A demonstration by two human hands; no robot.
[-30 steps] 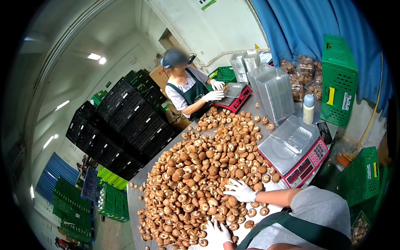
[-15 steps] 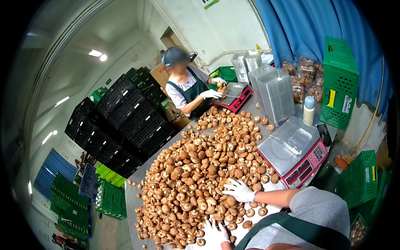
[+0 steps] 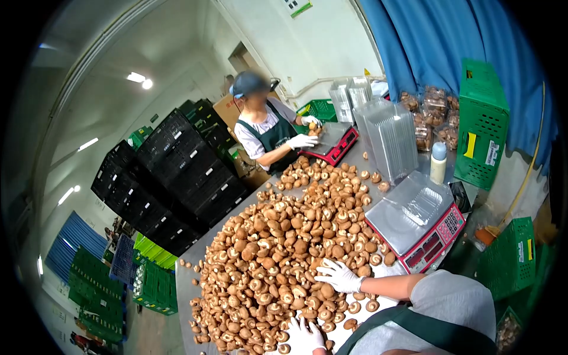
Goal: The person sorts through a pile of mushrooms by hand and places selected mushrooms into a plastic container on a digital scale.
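A big heap of brown shiitake mushrooms (image 3: pixel 266 254) covers much of the metal table (image 3: pixel 188 278). My right hand (image 3: pixel 339 276), in a white glove, lies on the near right side of the heap with its fingers stretched over the mushrooms. At the bottom edge of the view, my left hand (image 3: pixel 305 337), gloved too, rests with spread fingers against the heap's near edge. Neither hand visibly grips a mushroom. Right of the heap is a red digital scale (image 3: pixel 432 245), and on its metal plate sits a clear plastic tray (image 3: pixel 425 203).
Across the table a co-worker (image 3: pixel 275 127) holds mushrooms over another red scale (image 3: pixel 334 149). Stacked clear trays (image 3: pixel 387 139), a bottle (image 3: pixel 438 163) and packed mushrooms (image 3: pixel 435 106) stand at the back right. Green crates (image 3: pixel 482 124) flank the right; black crates (image 3: pixel 180 171) are piled left.
The whole scene sits slightly lower in the view. My hands stay nearly where they were on the mushrooms, the right one still flat on them.
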